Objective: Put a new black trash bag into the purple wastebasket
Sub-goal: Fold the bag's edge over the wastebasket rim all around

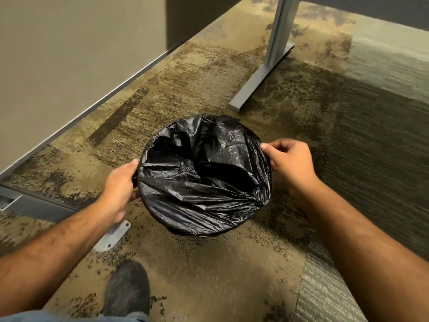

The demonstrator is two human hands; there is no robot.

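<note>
A crinkled black trash bag [204,182] is draped over the round mouth of the wastebasket, which stands on the carpet in the middle of the view. The bag covers the rim and the outside all round, so the purple wall is hidden. Its middle sags into a dark hollow. My left hand [120,189] grips the bag-covered rim on the left side, thumb on top. My right hand [290,163] pinches the bag at the right rim with thumb and fingers closed on the plastic.
A grey metal desk leg with a flat foot [260,82] stands behind the basket. A beige partition panel [69,54] runs along the left, with a metal bracket [113,235] on the floor. My dark shoe [127,289] is below. Patterned carpet lies all around.
</note>
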